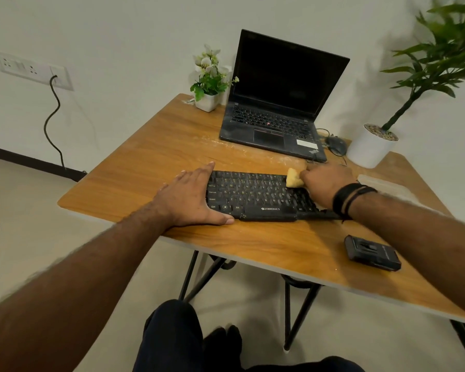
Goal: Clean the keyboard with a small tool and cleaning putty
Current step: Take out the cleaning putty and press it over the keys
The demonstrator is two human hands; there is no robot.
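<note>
At frame centre the keyboard [255, 196] runs left-right: the right hand [325, 183] pinches yellow putty [293, 178] on its right-hand keys, uncleaned keys stretching leftward toward the flat, bracing left hand [191, 197].

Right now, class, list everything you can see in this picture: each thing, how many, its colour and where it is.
keyboard: one, black, dusty, table's middle
putty: one lump, yellow, on keyboard's far right keys
laptop: one, black, open, behind keyboard
mouse: one, dark, right of laptop
flower pot: one, white, left of laptop
tall plant: one, green, white pot, far right
small case: one, black, near right
table: one, wooden
wall socket: one, white, cable plugged in
left hand: flat, steadying keyboard's left end
right hand: grip on putty
</note>
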